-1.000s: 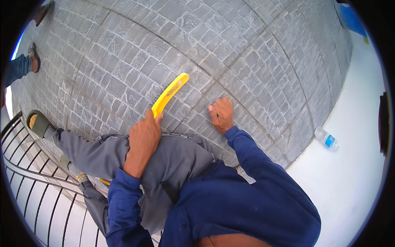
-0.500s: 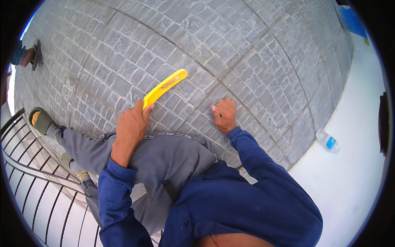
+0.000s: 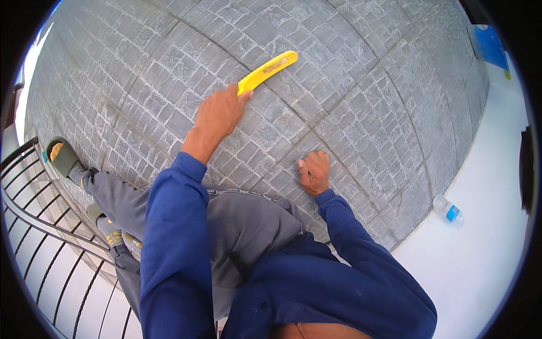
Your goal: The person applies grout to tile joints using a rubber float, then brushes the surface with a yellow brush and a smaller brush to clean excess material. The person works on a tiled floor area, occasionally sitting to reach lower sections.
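Observation:
A curved yellow plastic tool (image 3: pixel 270 70) stretches away from my left hand (image 3: pixel 219 116), whose fingers are closed on its near end. It is long and flat with a rounded far tip, and a worn brownish patch marks its upper face. Its underside is hidden, so its exact kind does not show. The tool is at or just above the grey paved floor (image 3: pixel 186 73); contact cannot be made out. To the right, my right hand (image 3: pixel 315 172) is curled into a fist at the floor, with nothing showing in it.
Black metal railing (image 3: pixel 56 229) curves along the lower left, beside my legs and green sandals (image 3: pixel 63 155). A clear plastic bottle (image 3: pixel 449 211) lies on the white surface (image 3: pixel 451 265) at right. Farther off at upper right is a blue object (image 3: pixel 489 46).
My left arm has reached forward and to the right, carrying the yellow tool along. My right fist stays nearly in place. Another person's foot at far left has gone out of view.

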Demonstrator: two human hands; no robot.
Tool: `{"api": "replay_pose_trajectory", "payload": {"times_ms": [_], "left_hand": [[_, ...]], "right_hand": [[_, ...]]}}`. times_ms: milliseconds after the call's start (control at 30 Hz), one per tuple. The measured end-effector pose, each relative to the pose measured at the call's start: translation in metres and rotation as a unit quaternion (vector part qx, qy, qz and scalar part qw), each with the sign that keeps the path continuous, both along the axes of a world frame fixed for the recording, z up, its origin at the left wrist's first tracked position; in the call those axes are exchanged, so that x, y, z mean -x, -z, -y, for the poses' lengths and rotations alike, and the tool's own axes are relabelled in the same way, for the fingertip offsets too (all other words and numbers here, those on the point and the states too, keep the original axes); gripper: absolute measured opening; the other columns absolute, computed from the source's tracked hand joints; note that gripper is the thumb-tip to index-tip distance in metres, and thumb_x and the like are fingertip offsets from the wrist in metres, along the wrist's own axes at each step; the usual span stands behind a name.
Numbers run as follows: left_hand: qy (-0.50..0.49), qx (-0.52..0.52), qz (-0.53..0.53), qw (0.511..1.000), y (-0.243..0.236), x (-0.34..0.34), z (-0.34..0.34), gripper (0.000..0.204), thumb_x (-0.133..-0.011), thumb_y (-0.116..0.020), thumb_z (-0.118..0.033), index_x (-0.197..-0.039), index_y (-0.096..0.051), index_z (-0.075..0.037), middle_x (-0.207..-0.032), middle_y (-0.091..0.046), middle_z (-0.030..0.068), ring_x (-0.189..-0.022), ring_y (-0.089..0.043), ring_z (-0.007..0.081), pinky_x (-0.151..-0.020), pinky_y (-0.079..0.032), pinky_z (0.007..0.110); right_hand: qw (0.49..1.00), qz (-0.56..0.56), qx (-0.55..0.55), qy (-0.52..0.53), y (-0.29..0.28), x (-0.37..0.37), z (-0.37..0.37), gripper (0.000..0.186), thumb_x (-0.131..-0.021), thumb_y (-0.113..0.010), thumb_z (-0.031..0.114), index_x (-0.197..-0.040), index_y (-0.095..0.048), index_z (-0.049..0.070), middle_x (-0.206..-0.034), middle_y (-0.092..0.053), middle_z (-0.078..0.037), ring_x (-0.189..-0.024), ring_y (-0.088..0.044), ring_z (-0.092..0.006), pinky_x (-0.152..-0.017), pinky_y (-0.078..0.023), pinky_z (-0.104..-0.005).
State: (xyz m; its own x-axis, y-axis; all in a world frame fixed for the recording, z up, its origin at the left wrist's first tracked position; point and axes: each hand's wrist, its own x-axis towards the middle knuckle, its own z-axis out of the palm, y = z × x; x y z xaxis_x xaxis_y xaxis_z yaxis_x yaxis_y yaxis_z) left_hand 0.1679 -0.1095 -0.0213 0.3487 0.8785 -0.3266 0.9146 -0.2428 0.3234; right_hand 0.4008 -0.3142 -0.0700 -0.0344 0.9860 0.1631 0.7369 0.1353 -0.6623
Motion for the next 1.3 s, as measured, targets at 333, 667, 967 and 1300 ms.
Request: {"api": "replay_pose_trajectory", "payload": {"times_ms": [333, 667, 967, 1300], "left_hand": [[-0.057, 0.021, -0.058, 0.996, -0.017, 0.065, 0.018, 0.044, -0.101, -0.050, -0.047, -0.094, -0.054, -0.003, -0.069, -0.065, 0.0249, -0.065, -0.066, 0.0447, -0.057, -0.051, 0.054], [-0.057, 0.047, -0.069, 0.995, -0.024, 0.081, 0.025, 0.049, -0.101, -0.050, -0.047, -0.093, -0.057, 0.000, -0.072, -0.066, 0.0268, -0.068, -0.067, 0.0458, -0.060, -0.053, 0.053], [-0.103, -0.003, -0.043, 0.994, -0.005, 0.046, 0.007, 0.053, -0.102, -0.048, -0.048, -0.094, -0.060, 0.002, -0.078, -0.067, 0.0279, -0.073, -0.068, 0.0457, -0.065, -0.054, 0.053], [-0.056, 0.019, -0.023, 0.998, -0.007, 0.091, -0.024, 0.067, -0.101, -0.041, -0.059, -0.090, -0.063, 0.003, -0.082, -0.067, 0.0263, -0.079, -0.066, 0.0461, -0.069, -0.052, 0.054]], "right_hand": [[1.000, 0.010, 0.006, -0.008, -0.001, 0.000, -0.001, 0.032, -0.089, -0.066, 0.016, -0.064, -0.046, 0.009, -0.070, -0.045, -0.006, -0.068, -0.042, -0.0259, -0.065, -0.032, -0.0389], [1.000, 0.009, 0.004, 0.001, -0.002, 0.001, 0.001, 0.033, -0.089, -0.066, 0.015, -0.065, -0.045, 0.008, -0.070, -0.045, -0.006, -0.068, -0.043, -0.0260, -0.064, -0.032, -0.0390], [1.000, 0.021, -0.001, 0.003, -0.001, 0.002, 0.001, 0.032, -0.088, -0.067, 0.014, -0.064, -0.046, 0.008, -0.071, -0.044, -0.006, -0.069, -0.043, -0.0260, -0.065, -0.032, -0.0390], [0.999, 0.032, -0.015, 0.005, -0.002, 0.003, 0.003, 0.030, -0.088, -0.066, 0.014, -0.065, -0.047, 0.008, -0.070, -0.045, -0.006, -0.069, -0.043, -0.0264, -0.065, -0.032, -0.0393]]}}
